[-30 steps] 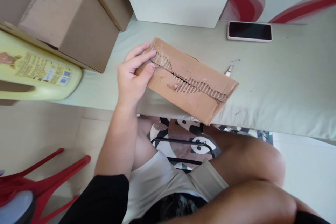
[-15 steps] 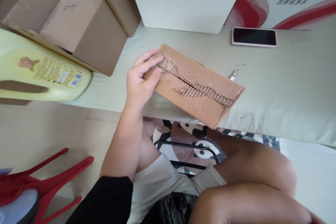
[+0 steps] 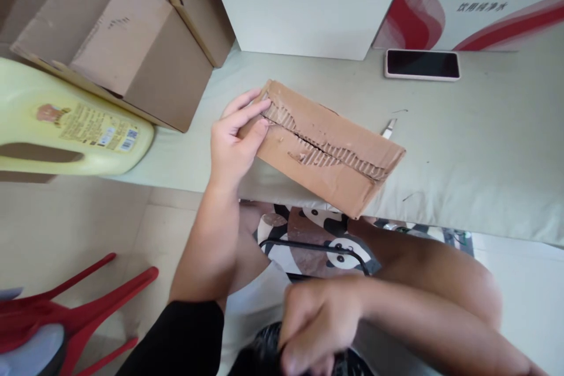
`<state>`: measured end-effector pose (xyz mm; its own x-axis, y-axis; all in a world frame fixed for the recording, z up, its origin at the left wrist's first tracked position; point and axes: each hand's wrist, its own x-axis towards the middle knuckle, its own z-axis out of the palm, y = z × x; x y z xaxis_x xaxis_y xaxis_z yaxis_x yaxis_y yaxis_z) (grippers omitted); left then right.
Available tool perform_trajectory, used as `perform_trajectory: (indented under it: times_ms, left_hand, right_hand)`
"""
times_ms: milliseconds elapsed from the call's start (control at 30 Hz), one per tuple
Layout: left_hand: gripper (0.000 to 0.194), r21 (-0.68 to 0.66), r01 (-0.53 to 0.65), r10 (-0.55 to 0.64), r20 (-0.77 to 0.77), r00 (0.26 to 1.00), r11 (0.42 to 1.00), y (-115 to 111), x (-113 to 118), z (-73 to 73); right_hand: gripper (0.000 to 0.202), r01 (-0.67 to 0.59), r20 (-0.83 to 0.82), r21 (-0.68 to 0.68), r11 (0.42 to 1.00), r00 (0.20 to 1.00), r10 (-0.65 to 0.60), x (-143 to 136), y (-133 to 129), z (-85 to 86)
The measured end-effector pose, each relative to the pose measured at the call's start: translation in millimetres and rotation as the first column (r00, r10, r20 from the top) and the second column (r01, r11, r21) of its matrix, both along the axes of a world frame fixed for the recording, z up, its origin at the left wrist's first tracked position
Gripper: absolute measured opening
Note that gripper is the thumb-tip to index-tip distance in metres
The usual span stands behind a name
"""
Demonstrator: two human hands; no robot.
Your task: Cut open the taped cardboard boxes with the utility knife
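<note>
Left hand (image 3: pixel 231 141) grips the torn cardboard (image 3: pixel 328 147) at its end; right hand (image 3: pixel 319 323) is curled low, its contents unclear.

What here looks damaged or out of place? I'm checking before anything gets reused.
The flat cardboard box under the left hand is torn along its middle seam, with corrugation exposed, and it overhangs the table edge. The yellow jug lies on its side.
</note>
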<state>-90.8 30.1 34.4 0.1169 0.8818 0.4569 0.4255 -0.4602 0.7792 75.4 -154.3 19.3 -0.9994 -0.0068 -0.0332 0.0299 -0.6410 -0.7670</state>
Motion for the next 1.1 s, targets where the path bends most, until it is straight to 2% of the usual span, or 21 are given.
perform_trajectory:
  times_ms: [67,133,233,267,300,367,400,433,467,533,567,667,767,833,900,933,967,1000,1033,1067,1100]
  left_hand:
    - [0.036,-0.020,-0.006,0.007,0.003,1.000,1.000,0,0,0.3]
    - [0.039,-0.037,-0.008,0.009,0.030,1.000,0.999,2,-3,-1.8]
    - [0.040,-0.053,-0.023,0.030,0.137,0.990,0.998,11,-16,-10.3]
    - [0.041,-0.073,-0.034,0.047,0.186,0.981,0.997,15,-23,-14.0]
    - [0.042,-0.105,-0.044,0.068,0.236,0.969,0.993,20,-30,-17.7]
    - [0.044,-0.207,-0.061,0.129,0.333,0.934,0.976,27,-43,-23.4]
    - [0.046,-0.257,-0.062,0.160,0.382,0.910,0.964,30,-48,-24.9]
    - [0.046,-0.303,-0.057,0.191,0.433,0.881,0.951,31,-51,-25.5]
    - [0.046,-0.351,-0.038,0.215,0.481,0.850,0.936,32,-51,-25.0]
    - [0.042,-0.450,0.013,0.265,0.549,0.793,0.893,30,-44,-22.1]
    - [0.041,-0.506,0.044,0.288,0.558,0.778,0.861,27,-38,-20.2]
    - [0.048,-0.651,0.145,0.298,0.519,0.801,0.745,14,-16,-15.7]
    - [0.084,-0.717,0.336,0.113,0.499,0.859,0.610,-1,1,-14.9]
    - [0.094,-0.767,0.406,-0.061,0.436,0.898,0.497,-9,6,-15.3]
    - [0.090,-0.841,0.421,-0.287,0.333,0.898,0.341,-13,9,-15.7]
    - [0.085,-0.872,0.410,-0.404,0.285,0.869,0.267,-14,9,-15.9]
    - [0.078,-0.890,0.384,-0.485,0.230,0.844,0.246,-13,9,-16.2]
    - [0.070,-0.893,0.351,-0.521,0.166,0.837,0.280,-12,8,-16.6]
    - [0.060,-0.881,0.311,-0.508,0.097,0.856,0.357,-9,8,-17.0]
    - [0.051,-0.834,0.256,-0.421,0.031,0.906,0.488,-7,8,-17.3]
    - [0.044,-0.735,0.173,-0.265,-0.010,0.964,0.656,-4,9,-17.4]
  right_hand:
    - [0.064,0.251,-0.066,-0.041,0.967,0.965,-0.254,41,26,4.8]
    - [0.068,0.502,-0.161,-0.008,0.865,0.853,-0.497,82,44,12.6]
    - [0.070,0.645,-0.193,0.120,0.755,0.761,-0.620,123,57,21.2]
    - [0.069,0.734,-0.138,0.188,0.653,0.678,-0.722,129,58,21.2]
    - [0.066,0.817,-0.080,0.275,0.506,0.544,-0.835,131,60,19.4]
    - [0.049,0.856,0.008,0.499,0.135,0.151,-0.988,125,64,11.1]
    - [0.035,0.805,0.008,0.593,0.003,-0.002,-1.000,118,66,5.8]
    - [0.023,0.745,-0.002,0.665,-0.056,-0.073,-0.997,111,69,0.4]
    - [0.023,0.698,-0.020,0.713,-0.061,-0.067,-0.998,103,72,-4.2]
    - [0.049,0.644,-0.095,0.764,-0.039,0.052,-0.994,90,79,-9.8]
    - [0.059,0.617,-0.152,0.785,-0.052,0.111,-0.982,85,82,-10.5]
    - [0.069,0.505,-0.324,0.841,-0.196,0.180,-0.929,77,90,-6.3]
    - [0.062,0.474,-0.465,0.815,-0.332,0.196,-0.863,79,91,-0.3]
    - [0.058,0.502,-0.521,0.773,-0.387,0.154,-0.840,85,88,1.6]
    - [0.050,0.516,-0.540,0.729,-0.451,0.029,-0.841,92,83,2.0]
    - [0.045,0.504,-0.539,0.714,-0.486,-0.048,-0.841,96,81,2.1]
    - [0.039,0.483,-0.534,0.707,-0.517,-0.116,-0.837,99,79,2.4]
    - [0.035,0.462,-0.530,0.705,-0.537,-0.160,-0.833,101,78,2.9]
    - [0.031,0.449,-0.526,0.712,-0.540,-0.170,-0.834,103,77,3.6]
    - [0.028,0.446,-0.521,0.724,-0.526,-0.145,-0.841,103,77,4.4]
    - [0.026,0.453,-0.520,0.735,-0.505,-0.102,-0.848,102,76,5.2]
